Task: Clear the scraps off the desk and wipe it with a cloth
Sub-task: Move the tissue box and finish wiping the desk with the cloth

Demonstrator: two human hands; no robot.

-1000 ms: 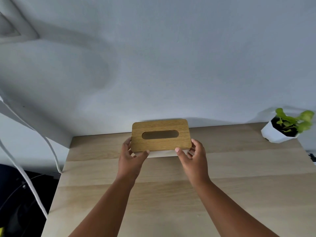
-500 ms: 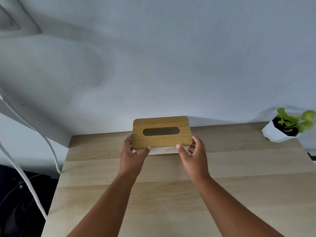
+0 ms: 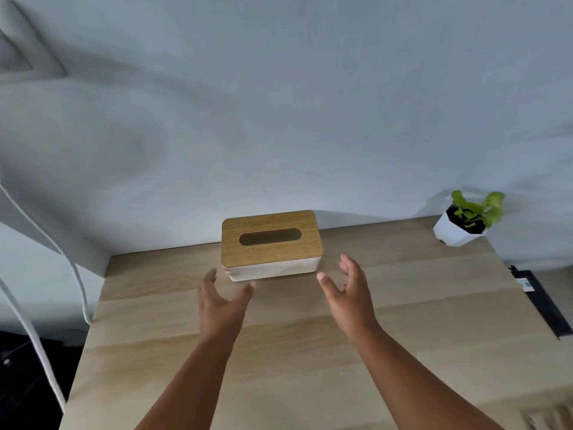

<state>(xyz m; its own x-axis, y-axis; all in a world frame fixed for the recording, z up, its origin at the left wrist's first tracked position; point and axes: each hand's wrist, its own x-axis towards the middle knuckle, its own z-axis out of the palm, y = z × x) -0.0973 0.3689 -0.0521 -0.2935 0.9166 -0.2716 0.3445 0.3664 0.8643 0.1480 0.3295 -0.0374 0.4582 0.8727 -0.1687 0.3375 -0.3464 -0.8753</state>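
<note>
A tissue box (image 3: pixel 270 245) with a wooden lid and a white body stands on the light wooden desk (image 3: pixel 279 352), near its back edge by the wall. My left hand (image 3: pixel 220 301) hovers just in front of the box's left corner with fingers spread, holding nothing. My right hand (image 3: pixel 347 290) is in front of the box's right corner, also spread and apart from it. No scraps or cloth show on the desk in this view.
A small green plant in a white faceted pot (image 3: pixel 462 226) sits at the desk's back right corner. White cables (image 3: pixel 77 280) hang down left of the desk. A black strip (image 3: pixel 539 301) lies off the right edge.
Both hands have let go of the tissue box and drawn back toward me. The box now stands on the desk near the wall.
</note>
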